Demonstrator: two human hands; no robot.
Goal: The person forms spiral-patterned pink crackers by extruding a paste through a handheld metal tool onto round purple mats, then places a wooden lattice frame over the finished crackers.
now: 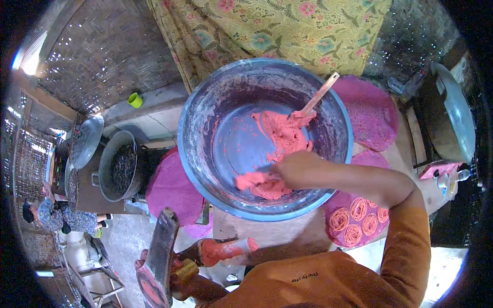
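My right hand (296,169) is shut on a small grey tool, largely hidden by pink dough (283,134), low inside a large blue plastic basin (265,217). More dough lies beside it, with a flat-handled spatula (320,93) stuck in and leaning on the far rim. At the lower left, my left hand (184,283), partly hidden, seems to grip a worn wooden implement (163,246) with pink dough on it. Just right of that, a pale tube (237,248) is smeared and filled with pink dough. The tube's support is unclear.
Coiled pink dough strands (358,209) lie on a round purple mat (356,238). Other purple mats (173,188) flank the basin. A metal pot (119,165) stands left, a large metal pan (458,111) right. A green cup (135,100) rests on a ledge. Another person (65,217) is far left.
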